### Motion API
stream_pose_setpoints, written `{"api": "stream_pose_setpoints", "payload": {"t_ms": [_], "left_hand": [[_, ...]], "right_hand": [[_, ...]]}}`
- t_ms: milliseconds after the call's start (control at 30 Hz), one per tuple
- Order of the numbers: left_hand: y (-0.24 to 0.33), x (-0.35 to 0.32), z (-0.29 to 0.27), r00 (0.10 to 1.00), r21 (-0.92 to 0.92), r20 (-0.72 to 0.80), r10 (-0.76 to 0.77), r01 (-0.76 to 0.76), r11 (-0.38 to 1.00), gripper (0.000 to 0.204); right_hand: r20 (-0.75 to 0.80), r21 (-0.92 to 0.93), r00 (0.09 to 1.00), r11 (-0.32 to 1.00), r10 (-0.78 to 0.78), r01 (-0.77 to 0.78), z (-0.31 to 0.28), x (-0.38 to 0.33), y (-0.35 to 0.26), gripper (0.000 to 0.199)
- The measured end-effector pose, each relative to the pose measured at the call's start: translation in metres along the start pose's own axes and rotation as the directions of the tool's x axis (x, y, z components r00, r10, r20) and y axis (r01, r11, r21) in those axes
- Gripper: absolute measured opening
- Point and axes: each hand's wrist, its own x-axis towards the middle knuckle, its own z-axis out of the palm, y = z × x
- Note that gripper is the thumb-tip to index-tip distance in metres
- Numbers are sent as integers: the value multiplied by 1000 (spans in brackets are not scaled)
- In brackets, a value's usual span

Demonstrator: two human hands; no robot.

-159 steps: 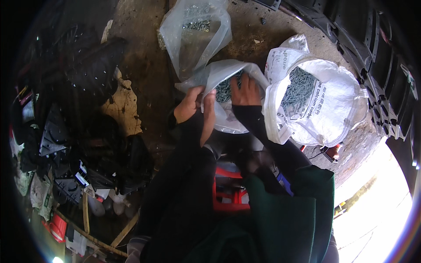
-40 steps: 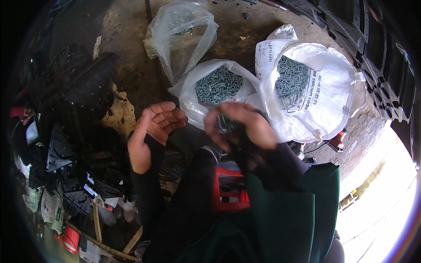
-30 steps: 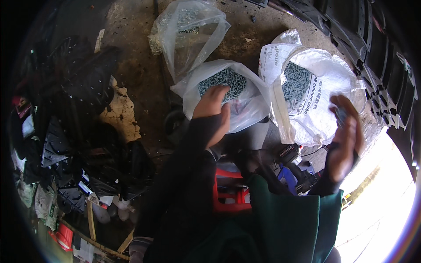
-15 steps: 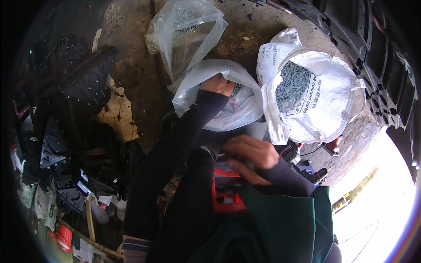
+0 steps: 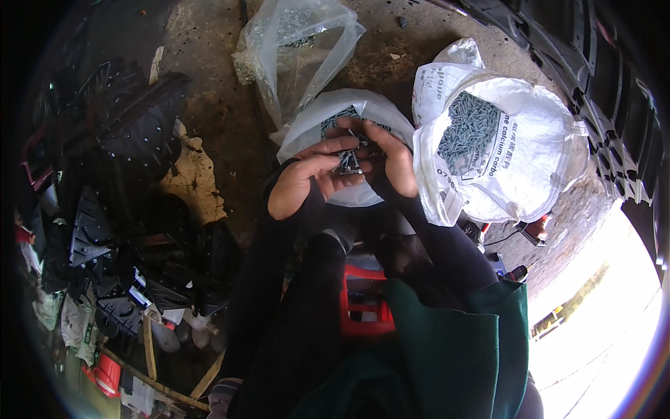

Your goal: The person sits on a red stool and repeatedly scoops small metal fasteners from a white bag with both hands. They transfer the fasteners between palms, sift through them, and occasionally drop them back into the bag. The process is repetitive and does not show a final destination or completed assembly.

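Observation:
Several small metal screws [image 5: 348, 162] lie in a loose bunch between my two hands. My left hand [image 5: 307, 178] is cupped beneath them, its fingers curled round the bunch. From the other side my right hand [image 5: 392, 155] bends its fingers over the same screws; some of its fingertips are hidden. Both hands are above a whitish plastic bag [image 5: 301, 134], whose opening shows more screws [image 5: 340, 119]. To the right of it stands a white woven sack [image 5: 537, 167] with its mouth rolled open, holding many grey-green screws [image 5: 469, 133].
Beyond the plastic bag lies a clear bag [image 5: 279, 87] of shiny small parts. A red plastic stool [image 5: 347, 307] is beneath me. Dark plastic parts [image 5: 91, 230] are heaped at the left; black panels [image 5: 558, 56] stand far right. Tools, including a drill [image 5: 516, 273], lie beside the sack.
My left hand has come out of the plastic bag with screws and moved nearer to me. My right hand has moved up and forward from near my lap to meet it.

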Motion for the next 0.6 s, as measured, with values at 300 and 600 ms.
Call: {"api": "stream_pose_setpoints", "payload": {"t_ms": [300, 600], "left_hand": [[8, -17, 7, 999, -56, 39, 29, -27, 998, 56], [13, -47, 9, 985, -11, 172, 13, -12, 1000, 68]], "right_hand": [[57, 255, 998, 966, 39, -53, 3, 4, 1, 48], [70, 375, 990, 916, 122, -140, 8, -2, 5, 50]]}}
